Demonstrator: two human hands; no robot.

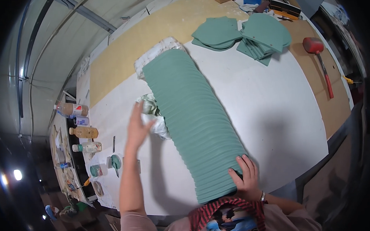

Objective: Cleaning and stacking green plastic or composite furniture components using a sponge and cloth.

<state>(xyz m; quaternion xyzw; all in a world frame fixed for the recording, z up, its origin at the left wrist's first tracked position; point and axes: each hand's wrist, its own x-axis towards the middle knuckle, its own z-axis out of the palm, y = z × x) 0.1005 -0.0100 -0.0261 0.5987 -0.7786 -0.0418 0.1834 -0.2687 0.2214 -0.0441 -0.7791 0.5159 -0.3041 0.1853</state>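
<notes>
Right hand (246,176) presses flat, fingers spread, on the fanned row of green sheets (193,115) mid-table (274,104), likely steadying its six-o'clock end. Left hand (137,127) hovers open at nine o'clock, beside a crumpled rag (154,114).

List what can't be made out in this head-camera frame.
- Left hand: motion-blurred, so whether it touches the crumpled cloth is unclear.
- Right hand: palm hidden on the fanned row of green sheets; grip unclear.
- Bottles at the table's left edge: too small and rim-distorted to identify.
- Red mallet: clear, but items beyond it are cut off.
</notes>
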